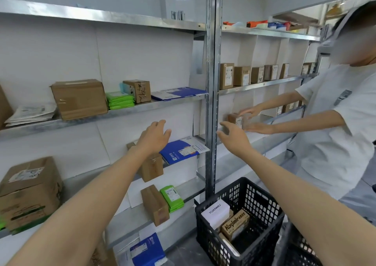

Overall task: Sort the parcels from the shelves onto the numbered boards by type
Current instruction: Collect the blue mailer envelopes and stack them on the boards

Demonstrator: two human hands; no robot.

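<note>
both hands (154,135) empty before shelves (142,106)

At 9 o'clock the frame edge cuts a brown carton (3,107) to a sliver. Toward 7 o'clock your left hand (154,135) and forearm cover the top of the small box (152,169). At 3 o'clock the other person's hands (249,111) blur around a little box (236,120). At 2 o'clock the labels on the row of cartons (242,75) are too small for you to read. At 6 o'clock the blue mailer (146,249) runs off the bottom edge.
</note>
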